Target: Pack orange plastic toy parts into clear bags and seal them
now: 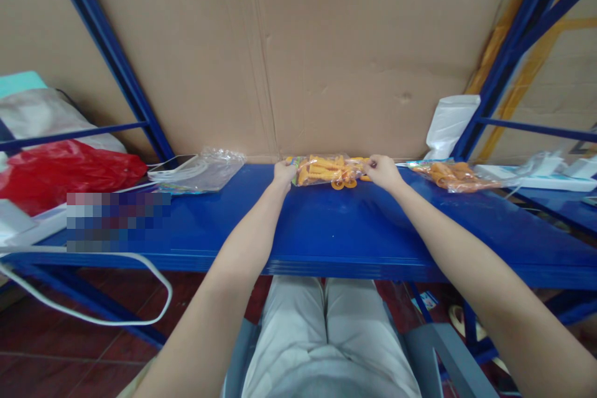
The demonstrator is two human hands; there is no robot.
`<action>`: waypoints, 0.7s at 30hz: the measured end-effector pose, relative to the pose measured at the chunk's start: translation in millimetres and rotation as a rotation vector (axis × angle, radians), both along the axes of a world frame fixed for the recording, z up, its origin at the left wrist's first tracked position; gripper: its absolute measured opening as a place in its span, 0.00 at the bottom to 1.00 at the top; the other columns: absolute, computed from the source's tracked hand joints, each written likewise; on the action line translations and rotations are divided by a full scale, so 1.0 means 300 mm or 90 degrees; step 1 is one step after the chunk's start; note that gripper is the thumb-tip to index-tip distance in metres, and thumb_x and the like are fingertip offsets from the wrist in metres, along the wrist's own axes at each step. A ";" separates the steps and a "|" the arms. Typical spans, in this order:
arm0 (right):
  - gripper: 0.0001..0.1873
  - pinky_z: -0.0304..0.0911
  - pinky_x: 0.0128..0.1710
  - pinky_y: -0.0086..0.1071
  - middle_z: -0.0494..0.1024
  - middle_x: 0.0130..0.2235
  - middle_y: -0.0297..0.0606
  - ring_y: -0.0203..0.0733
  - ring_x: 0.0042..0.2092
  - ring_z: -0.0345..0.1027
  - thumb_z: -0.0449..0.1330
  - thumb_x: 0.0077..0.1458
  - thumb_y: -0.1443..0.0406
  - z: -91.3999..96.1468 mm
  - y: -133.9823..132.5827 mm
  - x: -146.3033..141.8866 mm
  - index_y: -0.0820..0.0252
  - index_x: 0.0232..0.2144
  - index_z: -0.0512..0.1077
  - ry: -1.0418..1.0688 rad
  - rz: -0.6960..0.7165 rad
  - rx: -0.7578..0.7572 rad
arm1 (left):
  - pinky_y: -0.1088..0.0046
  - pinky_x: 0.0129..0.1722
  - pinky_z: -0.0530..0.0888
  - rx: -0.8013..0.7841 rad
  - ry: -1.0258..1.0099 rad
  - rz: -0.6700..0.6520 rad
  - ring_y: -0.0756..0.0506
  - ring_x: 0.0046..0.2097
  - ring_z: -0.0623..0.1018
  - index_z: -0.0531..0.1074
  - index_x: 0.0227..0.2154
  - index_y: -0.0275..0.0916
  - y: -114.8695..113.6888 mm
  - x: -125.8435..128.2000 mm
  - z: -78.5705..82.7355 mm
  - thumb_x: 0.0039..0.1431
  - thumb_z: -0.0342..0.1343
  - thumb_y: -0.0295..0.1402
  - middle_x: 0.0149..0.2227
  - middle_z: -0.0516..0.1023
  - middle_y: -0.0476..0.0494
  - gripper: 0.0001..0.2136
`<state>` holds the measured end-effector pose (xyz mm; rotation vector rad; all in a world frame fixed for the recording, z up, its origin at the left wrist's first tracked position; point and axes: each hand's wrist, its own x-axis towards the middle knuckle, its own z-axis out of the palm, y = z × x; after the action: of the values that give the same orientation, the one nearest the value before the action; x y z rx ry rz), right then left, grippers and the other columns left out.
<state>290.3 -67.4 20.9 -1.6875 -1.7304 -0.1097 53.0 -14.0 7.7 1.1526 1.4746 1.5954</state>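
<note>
A clear plastic bag (321,169) of yellow-orange plastic pieces lies near the back of the blue shelf. My left hand (284,172) is closed on its left end, where a colourful label shows. At the other end my right hand (383,171) is closed, its fingers pinching the bag's edge; the exact grip is partly hidden. Loose orange plastic pieces (351,184) with round ends stick out beside and behind the bag, close to my right fingers.
Another bag of orange pieces (450,175) lies right, near a white power strip (550,181). Flat clear packaging (212,174) and a white device with cable (180,166) are left. A red bag (69,171) sits farther left. A cardboard sheet (326,62) stands behind, between blue posts.
</note>
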 end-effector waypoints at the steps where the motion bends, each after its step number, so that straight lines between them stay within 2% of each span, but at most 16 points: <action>1: 0.08 0.58 0.31 0.29 0.77 0.27 0.41 0.41 0.32 0.70 0.54 0.49 0.70 0.003 -0.002 0.000 0.62 0.22 0.72 0.004 -0.028 -0.009 | 0.73 0.33 0.74 -0.004 0.008 0.004 0.45 0.32 0.78 0.67 0.16 0.37 -0.001 0.000 0.000 0.37 0.53 0.13 0.18 0.70 0.50 0.12; 3: 0.09 0.57 0.30 0.29 0.77 0.27 0.41 0.42 0.32 0.71 0.54 0.49 0.70 0.007 -0.008 0.000 0.61 0.20 0.71 0.004 -0.062 -0.027 | 0.74 0.32 0.74 -0.005 0.020 0.007 0.45 0.32 0.77 0.67 0.16 0.37 -0.002 -0.002 0.000 0.38 0.53 0.12 0.18 0.70 0.50 0.12; 6: 0.09 0.58 0.30 0.29 0.78 0.28 0.43 0.43 0.34 0.72 0.54 0.49 0.69 0.006 -0.013 -0.002 0.61 0.20 0.71 -0.002 -0.054 -0.055 | 0.75 0.31 0.73 -0.002 0.029 -0.002 0.46 0.30 0.77 0.66 0.15 0.37 -0.003 -0.008 -0.002 0.38 0.53 0.12 0.17 0.70 0.51 0.12; 9: 0.05 0.60 0.33 0.29 0.80 0.35 0.43 0.44 0.38 0.73 0.57 0.49 0.67 -0.005 -0.011 -0.005 0.61 0.27 0.73 -0.003 -0.022 -0.045 | 0.74 0.30 0.72 -0.019 0.038 -0.020 0.46 0.27 0.76 0.66 0.15 0.38 0.000 -0.016 -0.005 0.39 0.53 0.13 0.15 0.68 0.51 0.12; 12: 0.08 0.62 0.37 0.31 0.80 0.38 0.42 0.44 0.39 0.72 0.58 0.50 0.64 -0.016 -0.004 -0.006 0.60 0.33 0.74 -0.019 0.012 -0.018 | 0.74 0.29 0.72 -0.041 0.040 -0.033 0.45 0.26 0.76 0.65 0.15 0.38 0.006 -0.019 -0.005 0.39 0.53 0.14 0.13 0.66 0.52 0.12; 17: 0.08 0.63 0.40 0.34 0.79 0.39 0.42 0.45 0.40 0.72 0.57 0.52 0.63 -0.012 0.006 -0.007 0.59 0.32 0.75 -0.046 0.017 0.009 | 0.70 0.30 0.74 -0.065 -0.003 -0.086 0.43 0.28 0.78 0.66 0.17 0.39 0.018 -0.016 -0.009 0.47 0.57 0.24 0.16 0.71 0.47 0.08; 21: 0.07 0.63 0.40 0.34 0.80 0.38 0.41 0.46 0.41 0.73 0.58 0.52 0.63 -0.002 0.008 -0.019 0.58 0.32 0.75 -0.047 -0.010 -0.007 | 0.68 0.34 0.74 -0.080 0.022 -0.100 0.41 0.31 0.79 0.68 0.20 0.39 0.025 -0.018 -0.016 0.46 0.63 0.31 0.19 0.74 0.44 0.08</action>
<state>284.6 -65.1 20.3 -1.7248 -1.7740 -0.1727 47.5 -6.6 2.8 1.1983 1.4460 1.3638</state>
